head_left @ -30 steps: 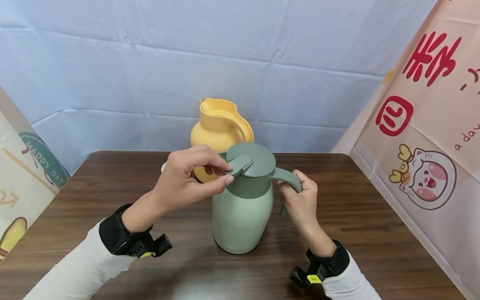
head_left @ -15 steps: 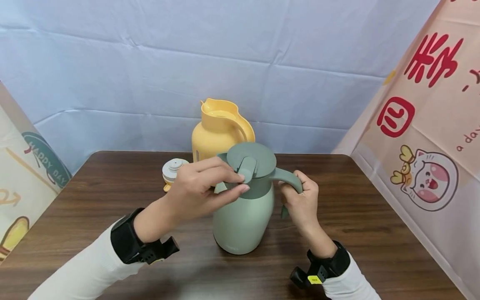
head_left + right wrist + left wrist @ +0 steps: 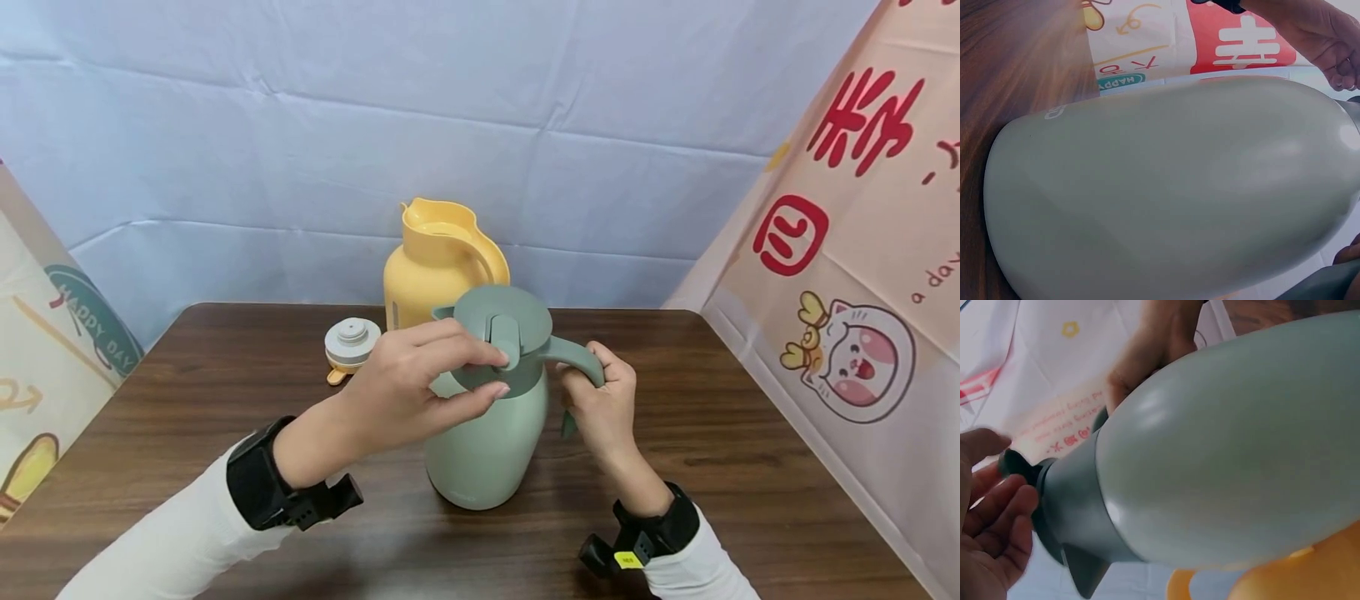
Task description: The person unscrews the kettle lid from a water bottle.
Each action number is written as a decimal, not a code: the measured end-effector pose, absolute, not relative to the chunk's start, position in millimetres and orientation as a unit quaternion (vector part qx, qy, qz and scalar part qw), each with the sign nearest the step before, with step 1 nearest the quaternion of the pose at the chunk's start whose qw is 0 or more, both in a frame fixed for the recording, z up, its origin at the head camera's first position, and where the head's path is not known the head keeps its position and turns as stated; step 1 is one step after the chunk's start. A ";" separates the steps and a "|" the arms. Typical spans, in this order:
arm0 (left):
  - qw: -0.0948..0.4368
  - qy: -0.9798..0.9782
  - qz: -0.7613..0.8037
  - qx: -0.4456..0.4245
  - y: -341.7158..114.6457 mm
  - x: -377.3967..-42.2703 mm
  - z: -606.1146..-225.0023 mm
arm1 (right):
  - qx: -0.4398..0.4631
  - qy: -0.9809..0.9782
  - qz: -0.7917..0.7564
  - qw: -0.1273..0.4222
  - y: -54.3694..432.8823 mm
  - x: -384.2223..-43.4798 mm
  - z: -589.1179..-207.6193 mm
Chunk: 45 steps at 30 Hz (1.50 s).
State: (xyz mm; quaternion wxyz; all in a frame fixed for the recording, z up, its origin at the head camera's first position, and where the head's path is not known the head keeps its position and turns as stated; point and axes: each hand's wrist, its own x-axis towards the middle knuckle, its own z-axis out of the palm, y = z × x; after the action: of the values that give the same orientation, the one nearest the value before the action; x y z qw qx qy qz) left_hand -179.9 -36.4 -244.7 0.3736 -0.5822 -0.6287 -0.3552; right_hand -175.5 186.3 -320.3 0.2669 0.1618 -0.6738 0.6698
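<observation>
A pale green thermal jug stands upright on the table, with a darker green lid on its neck. My left hand has thumb and fingers at the flip tab of that lid. The left wrist view shows the tab between the thumb and the fingers. On the other side, my right hand grips the jug's handle. The right wrist view is mostly filled by the jug's body; the right palm is hidden.
Behind the green jug stands a lidless yellow jug, partly hidden by it. A white and yellow lid lies on the brown wooden table to the left. Pale blue cloth hangs behind, printed cloth at the right.
My left hand has moved right, swinging the lid's tab from pointing left to pointing towards me. The white and yellow lid has come into fuller view. My right hand stays on the handle.
</observation>
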 end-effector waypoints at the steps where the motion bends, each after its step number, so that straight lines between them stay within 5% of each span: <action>1: 0.369 -0.631 -0.352 -0.585 -37.7 -180.1 -243.1 | 0.165 -0.670 0.672 0.269 186.1 -175.8 -320.3; 11: 0.268 -0.698 -0.297 -0.594 -53.6 -177.9 -225.0 | 0.159 -0.674 0.672 0.263 187.3 -175.4 -320.8; 24: 0.282 -0.698 -0.288 -0.593 -39.9 -192.5 -213.0 | 0.183 -0.666 0.682 0.241 189.3 -176.2 -321.1; 36: 0.084 -0.766 -0.272 -0.577 -29.8 -210.8 -194.6 | 0.180 -0.666 0.684 0.237 190.6 -174.9 -319.6; 45: -0.011 -0.801 -0.178 -0.571 -13.6 -221.6 -183.2 | 0.191 -0.655 0.691 0.241 189.0 -175.3 -319.6</action>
State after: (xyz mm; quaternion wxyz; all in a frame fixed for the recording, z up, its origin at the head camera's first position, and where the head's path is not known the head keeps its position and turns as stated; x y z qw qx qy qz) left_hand -221.6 -13.6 -183.2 -0.0112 -0.5711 -0.8013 -0.1779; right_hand -175.3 189.0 -319.6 0.2408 0.1909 -0.6546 0.6907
